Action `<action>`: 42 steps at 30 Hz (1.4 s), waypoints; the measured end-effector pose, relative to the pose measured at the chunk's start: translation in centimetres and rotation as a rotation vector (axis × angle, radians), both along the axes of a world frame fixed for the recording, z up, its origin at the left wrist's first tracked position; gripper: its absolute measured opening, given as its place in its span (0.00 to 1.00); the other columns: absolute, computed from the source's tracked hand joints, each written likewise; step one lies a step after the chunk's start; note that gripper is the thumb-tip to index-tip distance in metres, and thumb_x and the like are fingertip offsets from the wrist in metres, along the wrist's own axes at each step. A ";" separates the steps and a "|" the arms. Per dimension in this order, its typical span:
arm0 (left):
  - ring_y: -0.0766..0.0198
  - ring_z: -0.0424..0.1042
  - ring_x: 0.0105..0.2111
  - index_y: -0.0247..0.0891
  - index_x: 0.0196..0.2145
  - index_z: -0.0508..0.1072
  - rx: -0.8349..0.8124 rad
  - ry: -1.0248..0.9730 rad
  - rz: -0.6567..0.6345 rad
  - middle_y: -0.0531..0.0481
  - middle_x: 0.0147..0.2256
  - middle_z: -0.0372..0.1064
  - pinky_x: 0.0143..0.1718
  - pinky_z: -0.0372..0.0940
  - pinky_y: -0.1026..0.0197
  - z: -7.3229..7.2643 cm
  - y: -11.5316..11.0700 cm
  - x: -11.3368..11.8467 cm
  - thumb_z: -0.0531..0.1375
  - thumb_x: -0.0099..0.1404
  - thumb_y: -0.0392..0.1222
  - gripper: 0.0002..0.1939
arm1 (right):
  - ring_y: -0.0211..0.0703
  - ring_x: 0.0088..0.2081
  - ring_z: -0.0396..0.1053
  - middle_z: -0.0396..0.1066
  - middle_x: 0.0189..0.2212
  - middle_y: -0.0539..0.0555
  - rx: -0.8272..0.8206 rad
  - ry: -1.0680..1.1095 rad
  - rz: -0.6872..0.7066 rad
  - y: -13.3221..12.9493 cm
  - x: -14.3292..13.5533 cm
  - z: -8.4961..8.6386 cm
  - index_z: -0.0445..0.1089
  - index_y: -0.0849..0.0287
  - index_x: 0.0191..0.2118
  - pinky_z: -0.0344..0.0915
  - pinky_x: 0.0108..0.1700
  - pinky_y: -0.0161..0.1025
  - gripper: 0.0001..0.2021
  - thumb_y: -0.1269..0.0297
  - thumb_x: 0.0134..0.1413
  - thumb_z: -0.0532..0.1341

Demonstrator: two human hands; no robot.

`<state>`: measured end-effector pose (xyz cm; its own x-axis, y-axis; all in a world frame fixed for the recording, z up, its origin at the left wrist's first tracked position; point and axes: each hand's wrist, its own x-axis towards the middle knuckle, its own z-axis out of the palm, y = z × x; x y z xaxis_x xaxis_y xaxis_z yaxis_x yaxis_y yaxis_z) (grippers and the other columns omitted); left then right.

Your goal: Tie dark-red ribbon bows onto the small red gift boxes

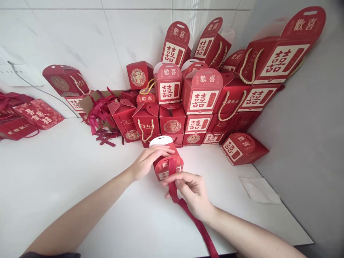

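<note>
A small red gift box (164, 175) with a rounded, slotted top flap stands on the white table in front of me. My left hand (150, 161) rests on the box's upper left side, its fingers lying over the top between the flaps. A dark red ribbon (193, 218) comes from the slot of the front flap and trails down toward the table's front edge. Thumb and index finger of my right hand (189, 190) pinch this ribbon just in front of the box.
Stacked red boxes (199, 123) line the back wall, with one box (242, 148) lower at the right. A ribbon pile (103, 111) is at back left, beside flat red bags (40, 114). A white tissue (259, 190) lies on the table's (120, 222) right.
</note>
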<state>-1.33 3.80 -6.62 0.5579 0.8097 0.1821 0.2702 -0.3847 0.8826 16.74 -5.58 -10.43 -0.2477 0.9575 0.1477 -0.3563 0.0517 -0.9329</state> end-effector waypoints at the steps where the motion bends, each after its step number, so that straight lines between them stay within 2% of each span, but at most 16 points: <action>1: 0.55 0.66 0.58 0.39 0.40 0.80 -0.005 0.000 -0.002 0.47 0.53 0.74 0.64 0.56 0.51 -0.1 0.0 0.0 0.47 0.73 0.44 0.21 | 0.37 0.27 0.77 0.78 0.33 0.54 0.009 0.010 0.030 -0.1 0.0 -0.1 0.79 0.58 0.39 0.74 0.33 0.35 0.13 0.58 0.64 0.58; 6: 0.55 0.67 0.58 0.38 0.40 0.81 -0.017 0.002 -0.021 0.46 0.52 0.74 0.63 0.57 0.53 -0.1 0.1 0.1 0.50 0.72 0.43 0.19 | 0.36 0.26 0.76 0.76 0.31 0.52 0.023 0.029 0.150 0.3 0.1 -0.2 0.79 0.58 0.42 0.73 0.31 0.34 0.13 0.59 0.65 0.58; 10: 0.54 0.70 0.55 0.37 0.40 0.81 -0.088 -0.068 -0.020 0.45 0.49 0.76 0.61 0.60 0.53 0.4 -0.1 0.4 0.52 0.72 0.46 0.19 | 0.37 0.27 0.75 0.73 0.26 0.50 0.076 -0.044 0.134 0.9 0.4 -0.1 0.78 0.59 0.42 0.75 0.35 0.38 0.14 0.59 0.66 0.57; 15: 0.55 0.76 0.43 0.35 0.38 0.81 -0.185 -0.067 0.083 0.45 0.40 0.79 0.48 0.68 0.57 1.3 -0.3 1.1 0.59 0.67 0.48 0.15 | 0.41 0.34 0.77 0.76 0.36 0.54 0.141 -0.193 0.113 1.5 0.9 -0.2 0.77 0.57 0.45 0.75 0.41 0.42 0.15 0.59 0.67 0.55; 17: 0.57 0.76 0.39 0.35 0.35 0.81 -0.131 -0.081 0.168 0.46 0.36 0.79 0.44 0.69 0.58 1.7 -0.2 1.1 0.61 0.66 0.48 0.13 | 0.42 0.36 0.76 0.76 0.39 0.55 0.220 -0.289 0.053 1.6 1.2 0.1 0.76 0.56 0.47 0.74 0.43 0.43 0.13 0.61 0.67 0.55; 19: 0.58 0.75 0.38 0.36 0.33 0.80 -0.024 -0.117 0.261 0.47 0.35 0.78 0.42 0.68 0.59 2.3 -0.2 1.1 0.61 0.66 0.48 0.13 | 0.43 0.40 0.75 0.76 0.41 0.55 0.366 -0.416 -0.131 1.8 1.7 0.9 0.75 0.55 0.49 0.72 0.46 0.44 0.12 0.64 0.66 0.56; 21: 0.59 0.74 0.39 0.37 0.33 0.80 0.127 -0.143 0.318 0.47 0.36 0.76 0.42 0.68 0.59 3.0 -0.3 0.9 0.61 0.66 0.48 0.13 | 0.47 0.47 0.72 0.74 0.45 0.57 0.521 -0.526 -0.342 2.2 2.2 2.1 0.76 0.54 0.47 0.69 0.52 0.47 0.11 0.65 0.64 0.58; 22: 0.59 0.73 0.40 0.37 0.33 0.80 0.204 -0.144 0.330 0.46 0.38 0.75 0.43 0.68 0.59 3.4 -0.4 0.8 0.61 0.66 0.48 0.12 | 0.49 0.52 0.70 0.72 0.49 0.58 0.577 -0.564 -0.393 2.4 2.5 2.8 0.77 0.53 0.46 0.67 0.56 0.49 0.10 0.65 0.64 0.58; 24: 0.59 0.72 0.42 0.39 0.32 0.80 0.335 -0.136 0.336 0.46 0.41 0.72 0.45 0.68 0.58 4.0 -0.6 0.7 0.61 0.66 0.47 0.11 | 0.52 0.59 0.65 0.68 0.56 0.58 0.625 -0.599 -0.329 3.2 2.7 4.3 0.77 0.52 0.46 0.62 0.61 0.51 0.10 0.64 0.63 0.59; 25: 0.59 0.71 0.43 0.40 0.33 0.81 0.376 -0.129 0.332 0.46 0.42 0.71 0.47 0.68 0.58 4.3 -0.7 0.6 0.61 0.66 0.47 0.11 | 0.52 0.60 0.64 0.68 0.57 0.57 0.613 -0.590 -0.249 3.6 2.7 4.9 0.77 0.51 0.47 0.61 0.61 0.51 0.11 0.62 0.64 0.59; 27: 0.59 0.71 0.46 0.41 0.37 0.81 0.391 -0.123 0.308 0.46 0.44 0.71 0.50 0.68 0.57 4.5 -0.6 0.3 0.60 0.68 0.46 0.11 | 0.49 0.55 0.70 0.74 0.51 0.55 0.520 -0.507 -0.177 4.5 2.5 6.0 0.78 0.51 0.46 0.65 0.58 0.47 0.11 0.59 0.64 0.59; 30: 0.56 0.70 0.52 0.44 0.51 0.76 0.292 -0.040 0.269 0.45 0.51 0.71 0.54 0.67 0.54 4.2 0.1 -0.3 0.61 0.66 0.44 0.16 | 0.46 0.43 0.75 0.79 0.39 0.54 0.319 -0.334 -0.268 6.1 1.9 6.5 0.79 0.55 0.40 0.69 0.50 0.43 0.12 0.55 0.61 0.62; 32: 0.54 0.71 0.53 0.42 0.55 0.73 0.174 0.059 0.287 0.45 0.52 0.72 0.55 0.67 0.52 3.6 1.0 -0.8 0.63 0.64 0.44 0.21 | 0.47 0.41 0.76 0.79 0.35 0.55 0.206 -0.292 -0.271 7.1 1.4 6.1 0.80 0.58 0.37 0.69 0.48 0.43 0.14 0.53 0.58 0.64; 36: 0.54 0.76 0.46 0.38 0.48 0.78 -0.044 0.074 0.294 0.44 0.46 0.77 0.53 0.68 0.52 2.4 2.3 -1.5 0.62 0.64 0.49 0.18 | 0.43 0.34 0.74 0.78 0.31 0.54 0.032 -0.350 -0.189 8.2 0.8 4.8 0.80 0.61 0.35 0.67 0.40 0.39 0.18 0.49 0.56 0.64; 39: 0.54 0.77 0.45 0.39 0.44 0.80 -0.060 0.076 0.276 0.46 0.43 0.79 0.51 0.67 0.55 2.2 2.6 -1.6 0.62 0.64 0.52 0.17 | 0.40 0.30 0.71 0.77 0.30 0.53 -0.040 -0.340 -0.164 8.3 0.4 4.1 0.80 0.63 0.37 0.64 0.34 0.36 0.21 0.47 0.54 0.64; 42: 0.55 0.77 0.41 0.39 0.42 0.80 -0.044 0.125 0.291 0.47 0.39 0.79 0.46 0.67 0.58 2.4 2.4 -1.7 0.61 0.64 0.54 0.18 | 0.41 0.31 0.71 0.78 0.31 0.55 -0.051 -0.308 -0.159 8.5 0.2 3.8 0.80 0.63 0.38 0.64 0.33 0.36 0.22 0.46 0.53 0.64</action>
